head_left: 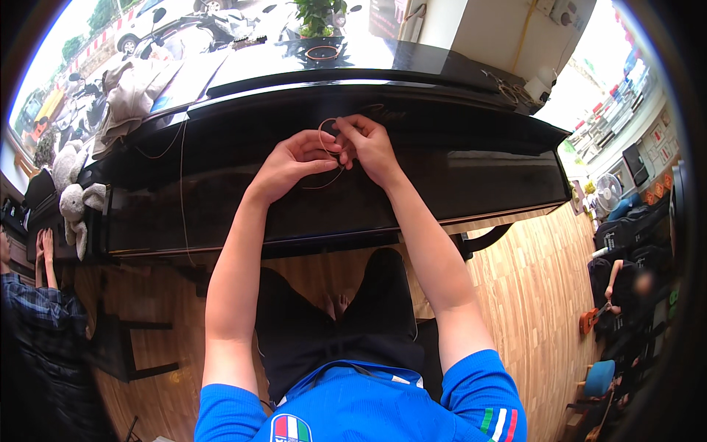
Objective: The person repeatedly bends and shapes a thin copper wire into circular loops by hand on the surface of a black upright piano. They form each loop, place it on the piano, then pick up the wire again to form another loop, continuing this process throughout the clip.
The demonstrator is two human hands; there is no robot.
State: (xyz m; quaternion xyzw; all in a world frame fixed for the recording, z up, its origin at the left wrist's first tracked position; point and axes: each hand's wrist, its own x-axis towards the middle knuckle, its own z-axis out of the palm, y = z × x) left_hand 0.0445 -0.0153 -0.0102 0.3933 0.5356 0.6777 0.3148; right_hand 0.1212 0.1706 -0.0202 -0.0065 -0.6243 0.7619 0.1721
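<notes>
My left hand [298, 158] and my right hand [364, 147] meet above the closed black lid [479, 184] of a piano, both with bent fingers gripping a thin copper-coloured string [322, 129]. The string forms a loop between them, and a loose end curves down below my fingers. Another reddish loop [323, 47] lies on the piano's glossy top [416, 62]. A pale thin wire [182, 191] hangs down over the front at the left.
Plush rabbits [72, 199] and grey cloth [121, 110] sit at the left. Beyond, another person's hands [46, 247] rest near a dark keyboard. Cables [508, 88] lie at the back right. A person [618, 280] holds a ukulele [588, 321] at the right, near a fan [607, 191].
</notes>
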